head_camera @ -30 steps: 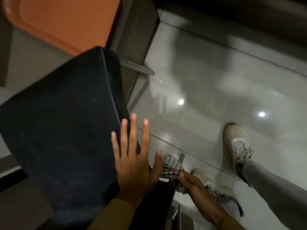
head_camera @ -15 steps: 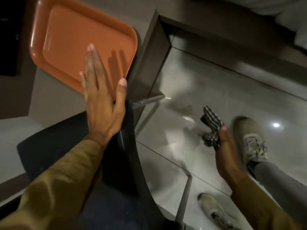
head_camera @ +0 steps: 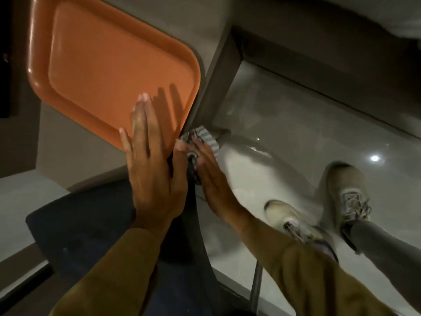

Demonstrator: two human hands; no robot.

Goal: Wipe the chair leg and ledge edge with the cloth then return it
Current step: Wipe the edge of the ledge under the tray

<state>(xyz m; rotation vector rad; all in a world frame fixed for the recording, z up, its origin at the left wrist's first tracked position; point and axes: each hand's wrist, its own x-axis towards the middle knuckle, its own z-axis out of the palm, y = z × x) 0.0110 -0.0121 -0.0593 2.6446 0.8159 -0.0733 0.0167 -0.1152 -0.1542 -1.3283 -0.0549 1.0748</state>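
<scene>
A dark blue chair (head_camera: pixel 91 222) fills the lower left, tipped, with a thin metal leg (head_camera: pixel 255 283) showing at the bottom. My left hand (head_camera: pixel 152 169) lies flat with fingers stretched on the chair's top edge, partly over the tray. My right hand (head_camera: pixel 209 176) holds a checked cloth (head_camera: pixel 205 139) bunched against the brown ledge edge (head_camera: pixel 211 87), right beside the chair's edge. The cloth's lower part is hidden by my fingers.
An orange tray (head_camera: pixel 109 65) lies on the grey ledge top (head_camera: pixel 75 142). Glossy grey floor tiles (head_camera: pixel 296 133) spread to the right. My two pale shoes (head_camera: pixel 346 195) stand on the floor at lower right.
My right hand has swung the cloth left from above the floor to the ledge edge next to the chair. The left hand stays flat on the chair's edge.
</scene>
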